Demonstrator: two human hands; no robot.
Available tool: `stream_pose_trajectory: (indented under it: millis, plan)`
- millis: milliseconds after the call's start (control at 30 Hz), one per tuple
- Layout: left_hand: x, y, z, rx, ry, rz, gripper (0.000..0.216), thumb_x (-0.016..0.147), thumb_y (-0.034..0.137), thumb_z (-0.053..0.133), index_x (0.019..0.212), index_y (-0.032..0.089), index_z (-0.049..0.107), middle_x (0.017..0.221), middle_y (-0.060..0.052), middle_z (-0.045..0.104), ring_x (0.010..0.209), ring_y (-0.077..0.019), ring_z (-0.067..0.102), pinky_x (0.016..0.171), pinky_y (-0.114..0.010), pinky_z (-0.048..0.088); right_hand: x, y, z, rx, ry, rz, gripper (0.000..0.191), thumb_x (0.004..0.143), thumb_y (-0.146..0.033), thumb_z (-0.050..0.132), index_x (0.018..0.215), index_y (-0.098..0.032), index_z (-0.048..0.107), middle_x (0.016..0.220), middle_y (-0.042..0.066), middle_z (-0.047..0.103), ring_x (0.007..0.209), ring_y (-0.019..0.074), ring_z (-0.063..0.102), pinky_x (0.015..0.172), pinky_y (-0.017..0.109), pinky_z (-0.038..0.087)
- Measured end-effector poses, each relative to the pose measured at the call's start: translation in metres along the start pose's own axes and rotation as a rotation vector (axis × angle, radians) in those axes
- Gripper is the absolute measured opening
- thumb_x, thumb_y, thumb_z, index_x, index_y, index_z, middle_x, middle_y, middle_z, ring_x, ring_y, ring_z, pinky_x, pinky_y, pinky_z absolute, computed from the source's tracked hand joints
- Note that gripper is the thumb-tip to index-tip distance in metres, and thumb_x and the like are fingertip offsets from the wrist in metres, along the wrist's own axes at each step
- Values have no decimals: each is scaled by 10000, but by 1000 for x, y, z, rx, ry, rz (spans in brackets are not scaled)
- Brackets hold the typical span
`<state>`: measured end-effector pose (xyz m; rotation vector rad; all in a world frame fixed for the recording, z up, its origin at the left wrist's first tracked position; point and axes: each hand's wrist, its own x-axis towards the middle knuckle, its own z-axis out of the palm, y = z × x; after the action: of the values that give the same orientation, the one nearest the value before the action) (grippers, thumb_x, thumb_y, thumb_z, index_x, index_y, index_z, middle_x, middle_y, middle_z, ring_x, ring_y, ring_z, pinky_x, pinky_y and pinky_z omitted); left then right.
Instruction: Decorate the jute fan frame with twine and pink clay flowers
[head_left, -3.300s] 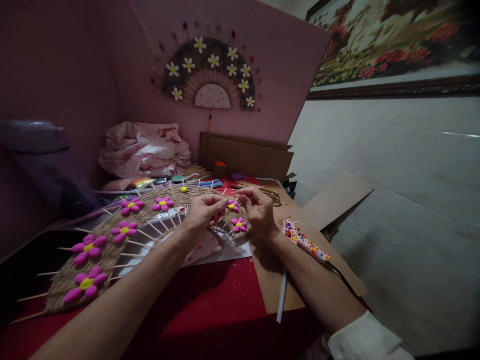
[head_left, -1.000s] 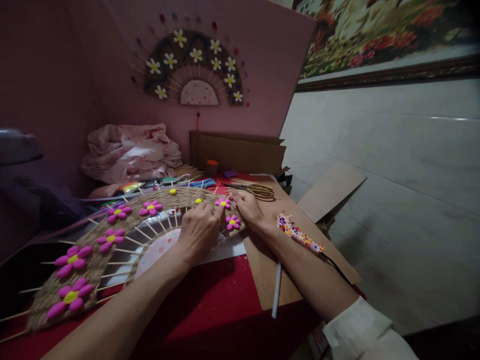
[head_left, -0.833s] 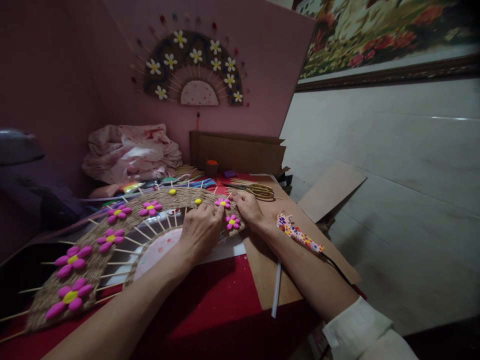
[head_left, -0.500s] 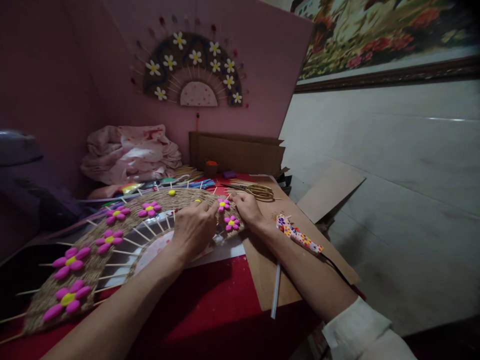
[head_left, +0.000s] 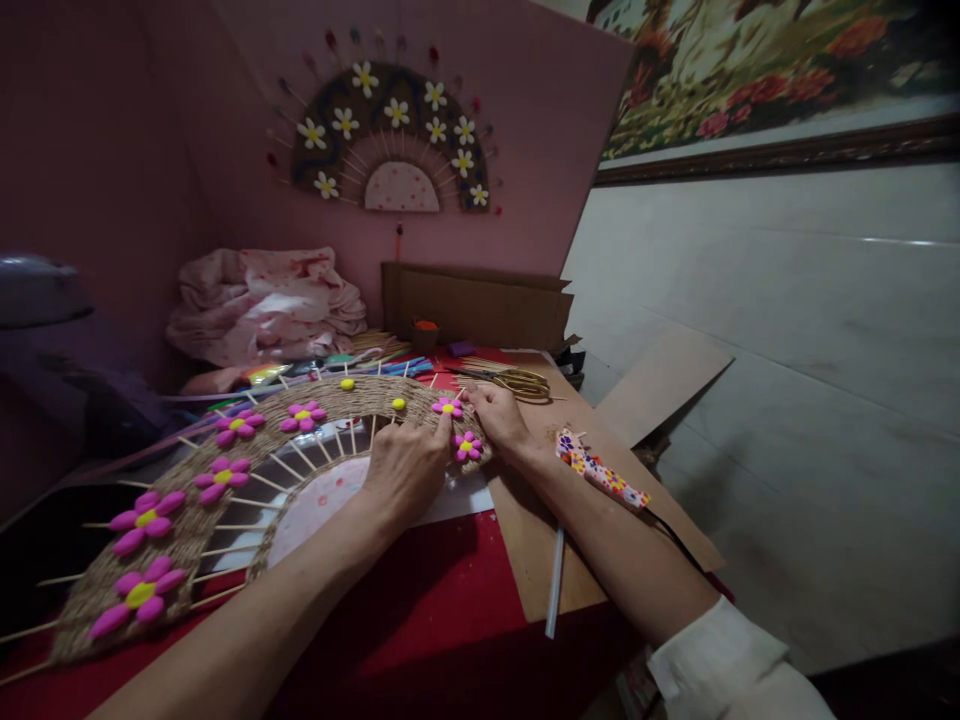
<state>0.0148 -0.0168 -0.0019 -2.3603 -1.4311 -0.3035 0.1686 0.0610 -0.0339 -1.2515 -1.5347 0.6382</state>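
Observation:
A large fan-shaped twine panel [head_left: 277, 410] with wooden sticks lies on the red table, carrying several pink clay flowers with yellow centres. My left hand [head_left: 409, 465] reaches over its inner edge. The index finger is stretched out and its tip presses on a pink flower [head_left: 448, 407] near the right end; the other fingers curl under, partly hidden. My right hand [head_left: 493, 415] is closed on the panel's outer right edge, beside that flower, thumb and fingers pinched together. Just below sits another pink flower [head_left: 467, 446]. Two yellow clay dots, one of them here [head_left: 398, 404], rest on the twine without petals.
Scissors [head_left: 521, 382] and thin sticks lie behind my right hand. A flower-patterned glue gun [head_left: 600, 470] rests on brown cardboard [head_left: 517, 560], near a clear glue stick [head_left: 555, 585]. Pink cloth [head_left: 262, 305] is heaped at the back. A similar fan [head_left: 390, 140] hangs on the wall.
My left hand has shifted slightly right, its index finger now extended onto the flower, uncovering the yellow dot and more inner sticks. My right hand keeps its hold. The view shifted slightly.

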Motion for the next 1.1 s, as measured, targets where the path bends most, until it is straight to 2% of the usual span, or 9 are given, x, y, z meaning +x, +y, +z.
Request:
stream_pose_trajectory:
  millis: [167, 367, 567, 667, 867, 1100]
  plan:
    - [-2, -1, -2, 7, -18, -52, 358, 871, 139, 334, 1096, 156, 613, 671, -137, 685, 651, -269, 659, 566, -330, 407, 0, -1, -1, 3, 8, -12, 526, 814, -578, 413, 652, -127, 630, 626, 28, 590, 610, 136, 497, 607, 252, 378]
    - [-3, 4, 4, 3, -36, -39, 385, 908, 186, 301, 1189, 160, 562, 638, -135, 682, 606, -279, 662, 541, -327, 405, -1, -4, -1, 14, 7, 26, 532, 808, -580, 416, 665, -120, 643, 605, 24, 584, 604, 137, 494, 595, 251, 373]
    - [0, -2, -5, 10, -42, -111, 381, 879, 147, 303, 1152, 168, 568, 642, -126, 681, 625, -285, 668, 516, -311, 398, -1, -2, -1, 13, 11, -9, 522, 808, -577, 420, 647, -125, 627, 615, 22, 578, 604, 133, 489, 604, 250, 371]
    - [4, -5, -9, -8, -60, -157, 364, 899, 193, 285, 1109, 161, 580, 653, -127, 680, 634, -278, 671, 521, -305, 405, -1, -1, 0, 8, 12, -11, 540, 803, -595, 413, 643, -127, 629, 610, 21, 576, 605, 135, 488, 598, 250, 367]
    - [7, -6, -2, -43, -71, -175, 377, 912, 238, 283, 1175, 172, 544, 689, -127, 688, 669, -268, 677, 549, -298, 413, -2, -3, 0, 12, 11, -1, 539, 796, -603, 415, 643, -129, 623, 583, 8, 545, 589, 129, 468, 586, 248, 357]
    - [8, -8, -1, -32, -83, -125, 356, 890, 192, 301, 1091, 161, 594, 662, -140, 677, 637, -287, 670, 525, -306, 404, -1, -1, 1, 23, 9, -5, 534, 783, -616, 423, 627, -137, 601, 569, -3, 510, 576, 123, 444, 570, 243, 349]
